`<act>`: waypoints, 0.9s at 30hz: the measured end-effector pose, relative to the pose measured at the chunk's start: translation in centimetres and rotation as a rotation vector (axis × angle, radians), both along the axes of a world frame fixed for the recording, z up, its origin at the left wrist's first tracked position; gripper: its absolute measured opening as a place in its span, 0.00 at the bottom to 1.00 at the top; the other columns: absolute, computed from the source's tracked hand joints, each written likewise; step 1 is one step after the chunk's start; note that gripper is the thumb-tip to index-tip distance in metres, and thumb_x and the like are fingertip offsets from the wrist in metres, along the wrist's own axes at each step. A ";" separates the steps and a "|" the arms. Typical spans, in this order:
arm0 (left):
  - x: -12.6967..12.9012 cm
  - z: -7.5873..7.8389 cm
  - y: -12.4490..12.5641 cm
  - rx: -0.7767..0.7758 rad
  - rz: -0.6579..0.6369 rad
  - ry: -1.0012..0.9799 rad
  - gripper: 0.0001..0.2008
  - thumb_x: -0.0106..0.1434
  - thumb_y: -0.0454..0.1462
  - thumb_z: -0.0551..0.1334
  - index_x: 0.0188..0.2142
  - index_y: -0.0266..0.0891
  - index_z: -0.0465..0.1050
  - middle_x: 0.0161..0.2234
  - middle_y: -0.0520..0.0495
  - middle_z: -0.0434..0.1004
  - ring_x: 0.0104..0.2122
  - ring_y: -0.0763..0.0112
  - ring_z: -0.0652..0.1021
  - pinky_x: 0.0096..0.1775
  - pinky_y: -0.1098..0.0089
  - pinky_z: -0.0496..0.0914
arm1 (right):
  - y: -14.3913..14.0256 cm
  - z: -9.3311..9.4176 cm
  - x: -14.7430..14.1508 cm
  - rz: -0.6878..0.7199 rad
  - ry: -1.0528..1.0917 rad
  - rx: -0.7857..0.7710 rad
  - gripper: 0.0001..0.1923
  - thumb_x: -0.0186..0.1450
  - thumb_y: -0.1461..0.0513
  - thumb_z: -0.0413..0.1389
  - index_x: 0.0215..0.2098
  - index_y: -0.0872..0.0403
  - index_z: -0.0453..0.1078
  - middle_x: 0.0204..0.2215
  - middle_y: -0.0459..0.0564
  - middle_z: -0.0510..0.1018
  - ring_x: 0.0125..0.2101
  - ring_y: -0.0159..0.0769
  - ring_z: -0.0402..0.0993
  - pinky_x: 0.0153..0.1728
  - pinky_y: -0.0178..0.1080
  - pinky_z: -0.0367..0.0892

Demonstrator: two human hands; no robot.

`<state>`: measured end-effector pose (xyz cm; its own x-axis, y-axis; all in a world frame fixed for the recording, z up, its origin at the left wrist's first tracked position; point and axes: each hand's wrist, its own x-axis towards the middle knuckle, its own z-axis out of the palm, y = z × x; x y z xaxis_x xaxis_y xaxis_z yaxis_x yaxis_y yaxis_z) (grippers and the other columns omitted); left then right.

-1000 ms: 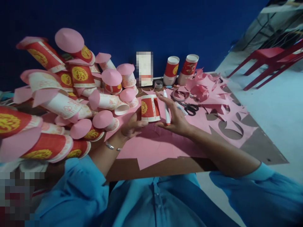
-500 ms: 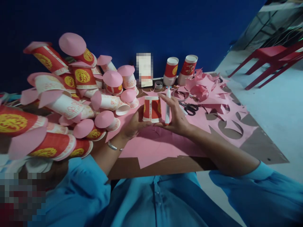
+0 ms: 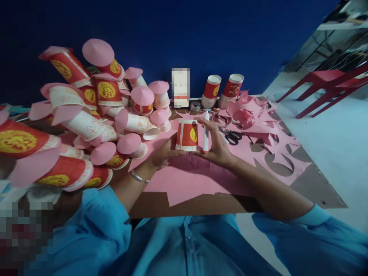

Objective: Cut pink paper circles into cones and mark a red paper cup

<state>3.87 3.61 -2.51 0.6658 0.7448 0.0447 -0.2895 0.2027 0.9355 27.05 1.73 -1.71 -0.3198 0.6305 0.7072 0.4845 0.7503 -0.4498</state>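
Paper cup, red with yellow emblem, is mid-frame, wide rim down, between both hands over pink paper. Change: over the last second the cup turns; emblem shows at the printed face's left at first, then the white strip sits mid-face, now strip is left, emblem right. Left hand: fingers gripping cup near its lower left rim. Right hand: fingers keep the white marker upright, tips at cup's right edge. Likely meaning: cup is being rotated to another side, no drawing at this moment. Black-handled scissors lie right of centre, untouched.
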 end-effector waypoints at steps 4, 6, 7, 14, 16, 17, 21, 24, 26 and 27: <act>0.2 0.1 0.0 0.025 0.028 0.024 0.43 0.53 0.43 0.80 0.65 0.43 0.68 0.58 0.37 0.80 0.60 0.43 0.77 0.60 0.50 0.72 | 0.1 -0.1 0.1 0.004 -0.028 -0.004 0.49 0.67 0.42 0.65 0.77 0.46 0.49 0.67 0.62 0.71 0.64 0.60 0.71 0.61 0.62 0.72; 0.2 0.1 0.0 0.042 0.078 0.040 0.42 0.52 0.43 0.80 0.64 0.43 0.69 0.57 0.39 0.80 0.59 0.45 0.78 0.58 0.51 0.72 | 0.2 -0.2 0.0 0.010 -0.022 -0.003 0.50 0.67 0.43 0.66 0.77 0.45 0.48 0.69 0.62 0.69 0.66 0.60 0.69 0.62 0.62 0.72; 0.3 0.1 0.0 0.047 0.110 0.046 0.41 0.52 0.43 0.80 0.63 0.43 0.69 0.57 0.40 0.80 0.59 0.46 0.78 0.58 0.52 0.72 | 0.1 -0.2 -0.1 0.012 -0.016 -0.003 0.50 0.67 0.43 0.66 0.78 0.45 0.47 0.70 0.62 0.67 0.67 0.60 0.68 0.63 0.62 0.71; 0.6 -0.1 0.3 0.083 0.234 -0.017 0.37 0.53 0.42 0.80 0.59 0.43 0.69 0.53 0.45 0.81 0.56 0.52 0.79 0.58 0.54 0.72 | -1.5 1.3 -0.6 -0.077 0.071 0.158 0.29 0.76 0.59 0.59 0.72 0.45 0.61 0.48 0.54 0.81 0.47 0.46 0.81 0.48 0.50 0.79; 0.6 -0.1 0.4 0.106 0.239 -0.026 0.36 0.53 0.42 0.80 0.58 0.44 0.69 0.53 0.46 0.81 0.55 0.54 0.80 0.58 0.54 0.72 | -2.3 2.0 -0.7 -0.084 0.037 0.229 0.21 0.78 0.59 0.55 0.67 0.47 0.68 0.38 0.50 0.79 0.37 0.40 0.79 0.40 0.45 0.78; 0.6 -0.2 0.5 0.115 0.247 -0.020 0.36 0.53 0.43 0.81 0.58 0.44 0.70 0.53 0.45 0.80 0.55 0.54 0.79 0.58 0.54 0.72 | -2.7 2.3 -0.7 -0.080 0.012 0.264 0.18 0.78 0.58 0.54 0.65 0.48 0.71 0.36 0.49 0.78 0.34 0.39 0.78 0.37 0.43 0.77; 0.5 -0.2 0.5 0.110 0.244 -0.006 0.39 0.52 0.43 0.81 0.60 0.44 0.69 0.56 0.43 0.79 0.57 0.53 0.78 0.60 0.53 0.71 | -3.7 3.1 -1.2 -0.052 -0.064 0.357 0.16 0.79 0.54 0.52 0.60 0.50 0.74 0.32 0.46 0.76 0.29 0.33 0.77 0.35 0.41 0.77; 0.4 -0.4 0.5 0.098 0.217 -0.008 0.40 0.53 0.43 0.81 0.62 0.45 0.69 0.59 0.42 0.78 0.60 0.50 0.77 0.62 0.51 0.70 | -4.2 3.4 -1.6 -0.026 -0.082 0.363 0.13 0.78 0.59 0.54 0.58 0.52 0.73 0.32 0.47 0.80 0.28 0.32 0.79 0.33 0.38 0.76; 0.3 -0.5 0.6 0.107 0.216 0.007 0.39 0.53 0.42 0.81 0.62 0.45 0.70 0.60 0.41 0.77 0.61 0.48 0.75 0.62 0.50 0.69 | -4.3 3.6 -1.8 -0.028 -0.058 0.353 0.11 0.75 0.63 0.56 0.54 0.53 0.72 0.32 0.47 0.83 0.28 0.33 0.81 0.30 0.36 0.75; 0.3 -0.5 0.7 0.110 0.217 0.015 0.39 0.53 0.42 0.81 0.62 0.45 0.70 0.60 0.41 0.77 0.61 0.48 0.75 0.62 0.50 0.69 | -4.3 3.6 -1.9 -0.033 -0.038 0.346 0.09 0.74 0.64 0.56 0.52 0.53 0.72 0.31 0.47 0.84 0.27 0.33 0.81 0.30 0.36 0.74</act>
